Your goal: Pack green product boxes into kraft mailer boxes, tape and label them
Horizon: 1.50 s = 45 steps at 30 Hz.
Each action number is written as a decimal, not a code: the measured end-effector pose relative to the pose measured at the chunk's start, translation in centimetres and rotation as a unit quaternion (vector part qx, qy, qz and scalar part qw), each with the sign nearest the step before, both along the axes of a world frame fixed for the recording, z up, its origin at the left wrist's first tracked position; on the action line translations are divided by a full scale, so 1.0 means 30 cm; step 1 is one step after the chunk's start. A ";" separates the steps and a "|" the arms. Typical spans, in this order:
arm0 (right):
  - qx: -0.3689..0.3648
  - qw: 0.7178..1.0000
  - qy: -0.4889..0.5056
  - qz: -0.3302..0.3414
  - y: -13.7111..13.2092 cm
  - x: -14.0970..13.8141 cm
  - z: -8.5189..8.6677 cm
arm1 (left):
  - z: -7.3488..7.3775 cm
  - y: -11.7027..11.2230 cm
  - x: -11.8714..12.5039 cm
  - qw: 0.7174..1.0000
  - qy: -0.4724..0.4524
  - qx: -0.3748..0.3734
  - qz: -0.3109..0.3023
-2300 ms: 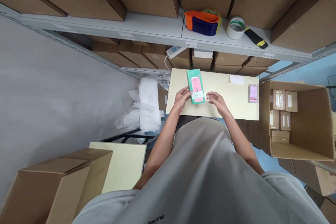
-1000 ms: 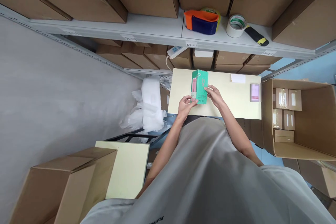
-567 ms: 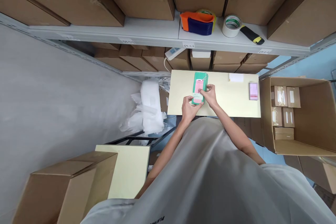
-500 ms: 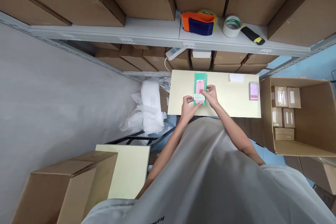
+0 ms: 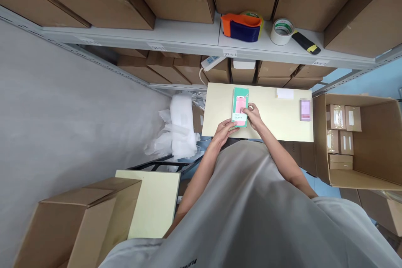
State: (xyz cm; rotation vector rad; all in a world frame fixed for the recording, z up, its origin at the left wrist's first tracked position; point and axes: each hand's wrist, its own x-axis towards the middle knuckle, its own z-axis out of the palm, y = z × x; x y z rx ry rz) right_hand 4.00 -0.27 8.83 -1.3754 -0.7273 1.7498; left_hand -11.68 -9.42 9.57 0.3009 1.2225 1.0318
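Observation:
A slim green package (image 5: 241, 92) with a pink rounded shape and a pale label band on its front is held over the cream tabletop. My left hand (image 5: 223, 130) grips its lower left corner, thumb at the front and fingers reaching under the bottom edge. At the right edge, my right hand (image 5: 253, 116) is closed on the package, with thumb and forefinger on the front face near the pink shape. The other right fingers are partly hidden. Farther right on the table (image 5: 266, 123) lie a white box (image 5: 284, 93) and a pinkish-purple rectangular item (image 5: 305, 110).
An open carton (image 5: 377, 138) holding several small brown boxes stands at the table's right. White wrapping material (image 5: 182, 125) is on the left. The shelf ahead carries an orange-and-blue tape dispenser (image 5: 241, 27), a tape roll (image 5: 282, 32) and a black-and-yellow cutter (image 5: 306, 42).
My left thumb has shifted left along the package's lower edge, and the left fingers have straightened. My right hand keeps its hold. The whole view has shifted slightly.

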 end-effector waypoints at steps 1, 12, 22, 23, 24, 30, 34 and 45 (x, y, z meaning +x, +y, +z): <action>0.005 1.000 -0.007 0.005 0.002 0.003 -0.003 | -0.007 0.002 0.004 1.000 0.017 0.002 0.012; 0.080 0.988 -0.132 -0.010 -0.011 -0.047 -0.026 | -0.016 0.002 0.034 0.897 0.438 0.033 0.054; 0.038 0.998 -0.047 -0.003 -0.018 0.019 -0.027 | 0.016 -0.026 -0.057 0.998 0.041 -0.037 0.018; 0.040 0.998 -0.039 -0.001 -0.020 0.022 -0.025 | 0.015 -0.031 -0.070 0.999 0.007 -0.037 0.002; 0.041 0.999 -0.033 0.000 -0.022 0.022 -0.023 | 0.013 -0.035 -0.078 0.999 -0.013 -0.033 -0.011; 0.035 0.999 -0.018 0.008 -0.034 0.007 -0.014 | 0.012 -0.041 -0.068 0.999 -0.031 -0.014 -0.009; 0.032 0.999 -0.023 0.019 -0.034 0.007 -0.014 | 0.003 -0.034 -0.046 1.000 -0.008 -0.005 0.010; 0.099 0.985 -0.139 0.000 -0.059 -0.054 -0.015 | -0.022 0.002 0.015 0.947 0.308 0.013 0.087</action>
